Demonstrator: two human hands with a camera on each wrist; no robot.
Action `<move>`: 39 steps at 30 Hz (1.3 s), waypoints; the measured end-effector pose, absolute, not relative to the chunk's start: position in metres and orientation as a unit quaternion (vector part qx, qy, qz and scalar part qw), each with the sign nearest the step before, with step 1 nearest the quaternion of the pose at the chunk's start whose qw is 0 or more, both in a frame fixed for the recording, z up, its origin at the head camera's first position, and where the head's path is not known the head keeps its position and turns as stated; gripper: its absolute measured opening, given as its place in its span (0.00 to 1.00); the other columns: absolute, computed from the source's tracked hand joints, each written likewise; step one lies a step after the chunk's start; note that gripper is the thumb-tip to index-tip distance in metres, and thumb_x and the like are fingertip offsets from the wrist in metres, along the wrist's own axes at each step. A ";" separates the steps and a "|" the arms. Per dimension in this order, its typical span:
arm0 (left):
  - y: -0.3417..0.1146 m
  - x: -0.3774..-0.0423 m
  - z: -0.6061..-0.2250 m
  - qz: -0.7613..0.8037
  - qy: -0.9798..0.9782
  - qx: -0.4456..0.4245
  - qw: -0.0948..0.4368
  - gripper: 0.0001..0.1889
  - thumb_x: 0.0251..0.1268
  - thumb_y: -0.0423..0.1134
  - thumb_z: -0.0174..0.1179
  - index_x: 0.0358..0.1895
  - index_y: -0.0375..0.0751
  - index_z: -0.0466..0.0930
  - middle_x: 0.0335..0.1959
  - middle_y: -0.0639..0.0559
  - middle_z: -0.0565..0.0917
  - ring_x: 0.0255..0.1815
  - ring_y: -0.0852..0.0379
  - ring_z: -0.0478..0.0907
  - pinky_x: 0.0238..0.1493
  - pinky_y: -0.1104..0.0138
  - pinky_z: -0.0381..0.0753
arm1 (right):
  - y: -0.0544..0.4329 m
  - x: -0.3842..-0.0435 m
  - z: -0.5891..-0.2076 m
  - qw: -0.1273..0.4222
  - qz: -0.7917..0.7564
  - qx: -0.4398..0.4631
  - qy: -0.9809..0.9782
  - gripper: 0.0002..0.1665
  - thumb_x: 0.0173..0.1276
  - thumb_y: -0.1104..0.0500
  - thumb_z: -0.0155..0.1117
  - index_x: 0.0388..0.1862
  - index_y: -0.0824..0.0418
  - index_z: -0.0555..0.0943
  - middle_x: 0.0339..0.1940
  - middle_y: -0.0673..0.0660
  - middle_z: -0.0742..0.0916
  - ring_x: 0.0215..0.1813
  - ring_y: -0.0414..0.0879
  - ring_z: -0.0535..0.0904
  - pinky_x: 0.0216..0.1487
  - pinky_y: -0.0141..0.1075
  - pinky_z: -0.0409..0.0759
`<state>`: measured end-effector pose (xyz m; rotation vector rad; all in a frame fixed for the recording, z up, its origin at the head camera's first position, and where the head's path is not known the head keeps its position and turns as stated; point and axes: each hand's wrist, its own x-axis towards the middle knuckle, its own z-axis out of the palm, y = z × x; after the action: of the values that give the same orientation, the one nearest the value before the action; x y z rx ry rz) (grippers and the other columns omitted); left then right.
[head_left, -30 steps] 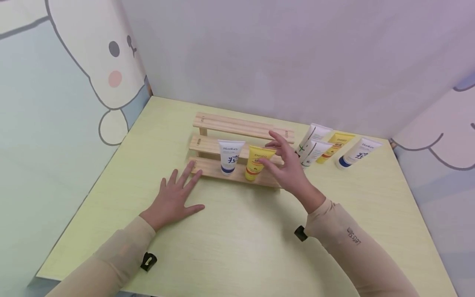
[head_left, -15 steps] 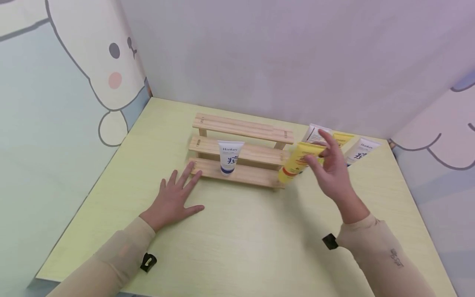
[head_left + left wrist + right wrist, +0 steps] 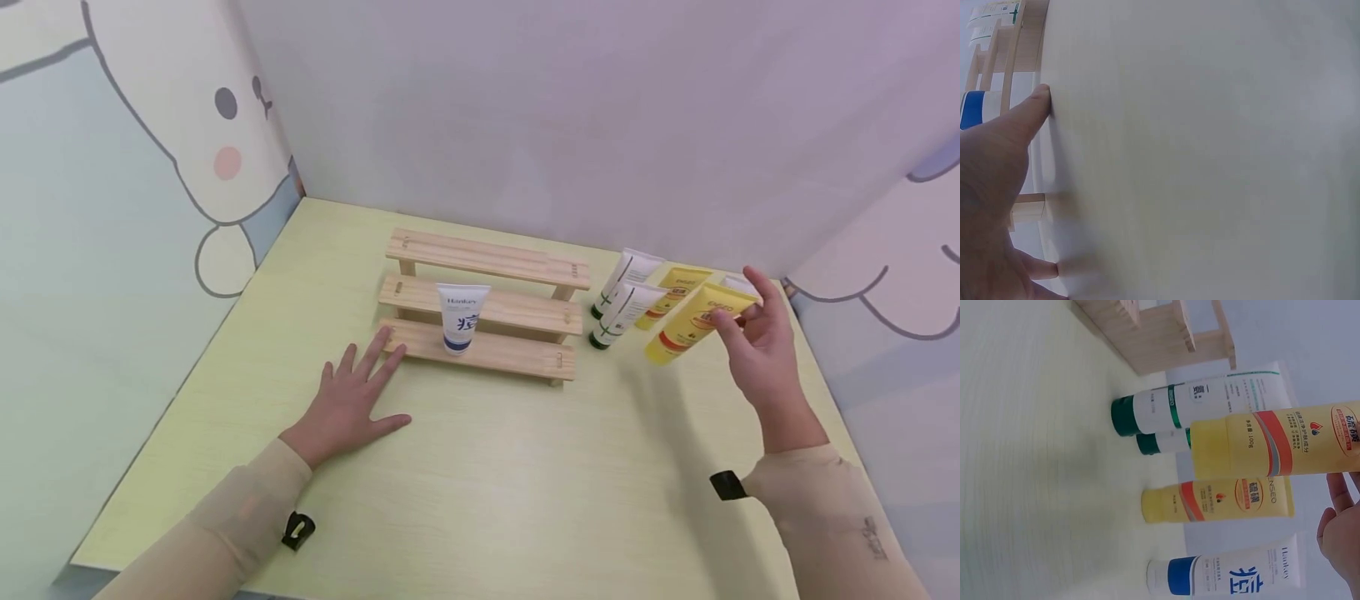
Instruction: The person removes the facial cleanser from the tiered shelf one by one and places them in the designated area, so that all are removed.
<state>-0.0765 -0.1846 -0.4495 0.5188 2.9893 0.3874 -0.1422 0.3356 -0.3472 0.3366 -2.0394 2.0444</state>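
Observation:
My right hand [image 3: 765, 354] pinches a yellow squeeze tube [image 3: 693, 323] near its flat end, its cap pointing down-left; the right wrist view shows that tube [image 3: 1272, 440] in front of the others. My left hand [image 3: 348, 408] lies spread on the table, fingertips at the left end of a three-step wooden rack [image 3: 517, 354]. A white tube with a blue band [image 3: 460, 317] stands on the rack's lowest step. Right of the rack stand two white tubes with green caps [image 3: 626, 312] and another yellow tube [image 3: 675, 292]. A second blue-banded white tube [image 3: 1235, 572] is mostly hidden behind my right hand in the head view.
The pale yellow table [image 3: 480, 500] stretches in front of the rack. A plain light wall [image 3: 525, 125] rises behind it, and panels with cartoon drawings [image 3: 150, 250] flank both sides.
My right hand has lifted the yellow tube off the rack's lowest step and carried it right, past the rack's end, to the front of the other tubes. The left hand stays put.

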 end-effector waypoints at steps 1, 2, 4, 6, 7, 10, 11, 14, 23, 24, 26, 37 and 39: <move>-0.185 -0.076 -0.450 0.127 0.977 0.169 0.042 0.54 0.66 0.66 0.65 0.86 0.49 0.48 0.89 0.44 0.39 0.78 0.15 0.54 0.66 0.19 0.58 | 0.339 -0.145 -0.350 0.113 0.697 0.111 -0.700 0.37 0.77 0.75 0.55 0.80 0.56 0.60 0.50 0.48 0.86 0.51 0.35 0.82 0.54 0.18 0.79; -0.185 -0.076 -0.450 0.127 0.977 0.169 0.042 0.54 0.66 0.67 0.65 0.86 0.49 0.48 0.89 0.44 0.39 0.78 0.15 0.54 0.66 0.19 0.58 | 0.341 -0.148 -0.352 0.109 0.696 0.105 -0.702 0.38 0.77 0.74 0.55 0.80 0.56 0.60 0.50 0.48 0.85 0.51 0.35 0.82 0.54 0.18 0.78; -0.185 -0.076 -0.450 0.127 0.977 0.169 0.041 0.54 0.66 0.67 0.65 0.86 0.49 0.48 0.89 0.44 0.39 0.78 0.15 0.54 0.66 0.19 0.58 | 0.345 -0.154 -0.357 0.100 0.692 0.096 -0.708 0.39 0.78 0.73 0.56 0.82 0.56 0.57 0.51 0.48 0.85 0.52 0.34 0.82 0.54 0.18 0.78; -0.185 -0.075 -0.450 0.126 0.977 0.169 0.040 0.54 0.65 0.67 0.66 0.86 0.49 0.49 0.89 0.44 0.39 0.78 0.15 0.54 0.66 0.19 0.59 | 0.347 -0.160 -0.362 0.089 0.689 0.088 -0.714 0.40 0.78 0.71 0.57 0.83 0.55 0.55 0.52 0.48 0.84 0.54 0.34 0.81 0.54 0.17 0.78; -0.185 -0.075 -0.450 0.125 0.977 0.169 0.039 0.54 0.65 0.67 0.66 0.86 0.48 0.49 0.89 0.44 0.40 0.78 0.15 0.55 0.66 0.19 0.59 | 0.348 -0.162 -0.364 0.082 0.688 0.084 -0.717 0.41 0.78 0.70 0.57 0.83 0.54 0.54 0.52 0.47 0.83 0.55 0.34 0.80 0.53 0.17 0.77; -0.184 -0.076 -0.450 0.124 0.977 0.169 0.037 0.54 0.65 0.67 0.66 0.86 0.48 0.49 0.89 0.44 0.40 0.78 0.15 0.55 0.66 0.19 0.59 | 0.347 -0.168 -0.370 0.071 0.680 0.068 -0.727 0.42 0.79 0.68 0.59 0.85 0.54 0.52 0.53 0.47 0.83 0.56 0.33 0.80 0.53 0.17 0.77; -0.184 -0.076 -0.449 0.124 0.977 0.169 0.036 0.54 0.65 0.67 0.66 0.86 0.48 0.49 0.89 0.44 0.40 0.78 0.15 0.55 0.66 0.19 0.59 | 0.347 -0.170 -0.372 0.069 0.675 0.062 -0.732 0.43 0.79 0.67 0.59 0.85 0.53 0.52 0.52 0.47 0.82 0.56 0.33 0.80 0.53 0.16 0.77; -0.184 -0.076 -0.449 0.125 0.977 0.169 0.038 0.54 0.65 0.67 0.66 0.86 0.48 0.49 0.89 0.44 0.40 0.78 0.15 0.55 0.66 0.19 0.59 | 0.347 -0.172 -0.378 0.067 0.665 0.046 -0.742 0.43 0.79 0.66 0.59 0.86 0.54 0.51 0.51 0.46 0.82 0.53 0.33 0.79 0.51 0.16 0.77; -0.184 -0.075 -0.449 0.127 0.977 0.171 0.029 0.53 0.64 0.66 0.67 0.86 0.49 0.51 0.89 0.45 0.42 0.77 0.15 0.57 0.65 0.19 0.60 | 0.345 -0.178 -0.394 0.072 0.655 0.037 -0.752 0.44 0.79 0.67 0.59 0.86 0.59 0.49 0.47 0.44 0.82 0.42 0.34 0.78 0.46 0.17 0.78; -0.184 -0.075 -0.450 0.127 0.977 0.170 0.030 0.54 0.64 0.66 0.67 0.86 0.49 0.51 0.89 0.45 0.41 0.77 0.15 0.57 0.65 0.20 0.60 | 0.346 -0.178 -0.395 0.073 0.652 0.036 -0.754 0.44 0.79 0.67 0.59 0.86 0.59 0.49 0.46 0.45 0.82 0.42 0.34 0.78 0.45 0.17 0.78; -0.184 -0.076 -0.450 0.126 0.977 0.173 0.025 0.54 0.64 0.66 0.67 0.86 0.48 0.51 0.89 0.44 0.42 0.76 0.15 0.58 0.65 0.20 0.61 | 0.346 -0.179 -0.398 0.071 0.640 0.032 -0.764 0.44 0.79 0.66 0.59 0.86 0.59 0.49 0.45 0.44 0.81 0.41 0.35 0.77 0.42 0.18 0.77; -0.184 -0.075 -0.449 0.127 0.977 0.170 0.035 0.54 0.64 0.67 0.66 0.86 0.48 0.50 0.89 0.44 0.40 0.78 0.15 0.56 0.66 0.19 0.60 | 0.349 -0.178 -0.404 0.049 0.628 0.042 -0.775 0.45 0.80 0.65 0.59 0.87 0.59 0.47 0.49 0.40 0.83 0.44 0.34 0.79 0.44 0.18 0.77; -0.184 -0.076 -0.450 0.127 0.977 0.169 0.035 0.54 0.64 0.67 0.66 0.86 0.48 0.50 0.89 0.44 0.40 0.78 0.15 0.55 0.66 0.19 0.59 | 0.349 -0.177 -0.403 0.048 0.623 0.042 -0.779 0.46 0.80 0.65 0.59 0.87 0.60 0.46 0.49 0.39 0.84 0.43 0.33 0.80 0.44 0.18 0.77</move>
<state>-0.0756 -0.1845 -0.4496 0.5207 3.0018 0.3915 -0.1769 0.3491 -0.4027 0.1295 -2.3768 1.9014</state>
